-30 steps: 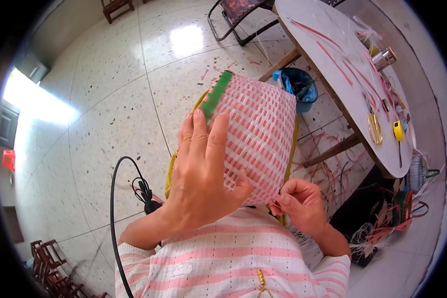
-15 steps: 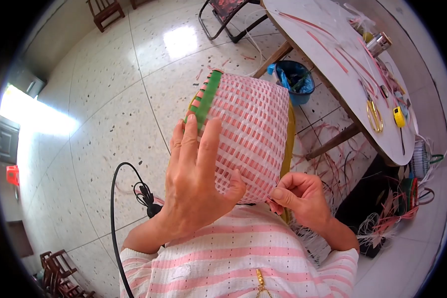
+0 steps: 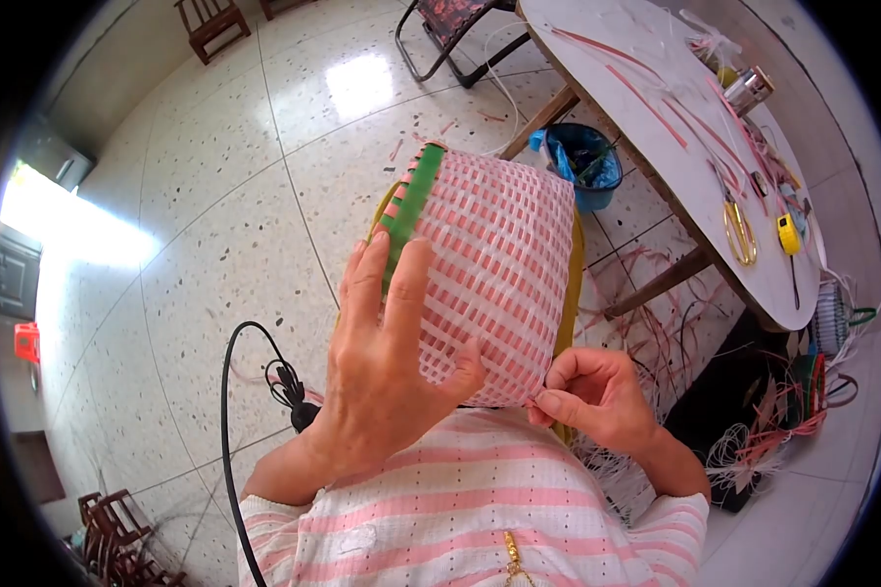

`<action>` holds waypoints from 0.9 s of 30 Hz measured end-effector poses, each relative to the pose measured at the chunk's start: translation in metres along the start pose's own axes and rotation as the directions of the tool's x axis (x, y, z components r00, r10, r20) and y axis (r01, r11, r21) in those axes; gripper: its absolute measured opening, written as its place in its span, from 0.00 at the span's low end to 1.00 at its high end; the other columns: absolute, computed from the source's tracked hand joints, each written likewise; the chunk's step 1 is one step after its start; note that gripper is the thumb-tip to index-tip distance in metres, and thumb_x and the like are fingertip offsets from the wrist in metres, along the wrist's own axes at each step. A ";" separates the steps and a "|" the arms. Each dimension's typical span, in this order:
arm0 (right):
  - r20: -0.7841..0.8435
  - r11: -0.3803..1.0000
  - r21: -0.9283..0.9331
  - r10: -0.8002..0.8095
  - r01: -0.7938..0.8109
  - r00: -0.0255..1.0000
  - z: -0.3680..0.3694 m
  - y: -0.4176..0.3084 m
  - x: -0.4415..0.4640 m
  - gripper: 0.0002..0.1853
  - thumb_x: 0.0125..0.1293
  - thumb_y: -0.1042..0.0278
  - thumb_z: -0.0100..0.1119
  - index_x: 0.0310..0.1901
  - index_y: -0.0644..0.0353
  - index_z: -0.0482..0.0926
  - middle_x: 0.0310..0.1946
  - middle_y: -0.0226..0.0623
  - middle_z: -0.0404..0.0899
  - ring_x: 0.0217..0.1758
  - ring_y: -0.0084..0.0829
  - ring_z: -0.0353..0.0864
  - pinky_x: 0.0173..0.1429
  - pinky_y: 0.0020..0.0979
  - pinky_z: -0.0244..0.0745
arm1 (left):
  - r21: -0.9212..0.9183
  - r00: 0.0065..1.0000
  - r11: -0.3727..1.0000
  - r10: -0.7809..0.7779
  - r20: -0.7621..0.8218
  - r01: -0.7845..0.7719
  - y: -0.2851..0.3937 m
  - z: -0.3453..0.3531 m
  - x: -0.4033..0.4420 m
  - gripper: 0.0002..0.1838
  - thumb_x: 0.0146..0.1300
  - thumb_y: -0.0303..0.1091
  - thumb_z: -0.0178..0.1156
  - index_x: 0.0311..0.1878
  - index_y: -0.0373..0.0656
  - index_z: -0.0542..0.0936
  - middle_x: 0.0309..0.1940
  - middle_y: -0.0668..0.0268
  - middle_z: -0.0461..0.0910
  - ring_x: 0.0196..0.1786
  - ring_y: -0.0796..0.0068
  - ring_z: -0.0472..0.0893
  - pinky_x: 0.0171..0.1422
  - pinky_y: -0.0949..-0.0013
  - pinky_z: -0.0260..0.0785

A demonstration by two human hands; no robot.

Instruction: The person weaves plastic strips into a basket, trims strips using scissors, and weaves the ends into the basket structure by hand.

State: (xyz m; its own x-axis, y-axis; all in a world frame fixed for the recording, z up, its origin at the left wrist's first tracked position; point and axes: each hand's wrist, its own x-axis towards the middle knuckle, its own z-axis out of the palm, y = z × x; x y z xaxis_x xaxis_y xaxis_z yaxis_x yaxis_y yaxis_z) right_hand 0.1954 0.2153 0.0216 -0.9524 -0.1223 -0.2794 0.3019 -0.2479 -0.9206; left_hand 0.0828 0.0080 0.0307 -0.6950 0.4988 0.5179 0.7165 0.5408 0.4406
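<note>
A woven basket (image 3: 499,254) of pink and white plastic strips lies on its side in my lap, a green band (image 3: 417,201) along its left edge. My left hand (image 3: 382,338) rests on its wall with fingers stretched out and spread, fingertips near the green band. At the basket's lower right corner, my right hand (image 3: 597,396) is closed in a pinch. Between thumb and forefinger is what looks like the end of a thin plastic strip (image 3: 538,397), mostly hidden by the fingers.
On the table (image 3: 646,49) at right lie loose pink strips, gold-handled scissors (image 3: 739,233) and a yellow tape measure (image 3: 788,233). A lined bin (image 3: 582,166) stands by the table leg. Strip scraps (image 3: 646,284) litter the floor; a black cable (image 3: 227,421) hangs at left.
The basket has shifted very slightly, and the left fingers sit a little differently along the green band. My right hand keeps its pinch at the same corner.
</note>
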 end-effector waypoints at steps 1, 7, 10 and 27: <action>0.004 1.000 0.001 0.001 -0.001 1.000 -0.001 0.000 0.000 0.03 0.65 0.79 0.58 0.35 0.68 0.74 0.30 0.34 0.80 0.33 0.20 0.79 0.39 0.20 0.76 | 0.000 1.000 1.000 -0.001 0.001 0.001 0.000 -0.001 0.001 0.44 0.40 0.31 0.72 0.63 0.32 0.64 0.57 0.38 0.69 0.58 0.41 0.74 0.56 0.55 0.75; 0.033 1.000 -0.025 0.001 0.000 0.999 -0.004 -0.001 0.001 0.02 0.65 0.80 0.57 0.34 0.68 0.75 0.30 0.34 0.79 0.34 0.20 0.80 0.39 0.19 0.76 | -0.022 0.999 0.999 -0.043 0.033 0.043 0.003 0.001 0.003 0.42 0.40 0.30 0.72 0.61 0.33 0.65 0.56 0.40 0.69 0.56 0.42 0.75 0.55 0.56 0.75; 0.039 1.000 -0.026 0.002 -0.001 0.999 -0.004 -0.002 0.001 0.02 0.65 0.80 0.57 0.34 0.68 0.75 0.30 0.34 0.79 0.34 0.20 0.80 0.39 0.20 0.77 | -0.009 0.997 0.998 -0.054 0.047 0.054 0.007 0.002 0.004 0.41 0.40 0.29 0.70 0.61 0.33 0.64 0.56 0.39 0.68 0.57 0.41 0.74 0.57 0.54 0.73; -0.119 0.997 -0.072 -0.013 0.005 0.993 0.004 -0.012 0.004 0.05 0.65 0.78 0.58 0.33 0.69 0.77 0.27 0.36 0.81 0.29 0.20 0.80 0.33 0.20 0.77 | 0.013 1.000 1.000 0.007 0.008 -0.007 0.010 0.007 0.006 0.39 0.40 0.25 0.66 0.60 0.32 0.64 0.55 0.39 0.68 0.55 0.39 0.75 0.56 0.54 0.72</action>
State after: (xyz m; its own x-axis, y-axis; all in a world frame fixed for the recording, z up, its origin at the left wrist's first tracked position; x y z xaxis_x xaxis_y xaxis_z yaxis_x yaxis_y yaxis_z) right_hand 0.1884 0.2138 0.0325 -0.9547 -0.0037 -0.2975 0.2933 -0.1791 -0.9391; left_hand 0.0853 0.0216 0.0331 -0.6902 0.5078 0.5155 0.7207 0.5462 0.4268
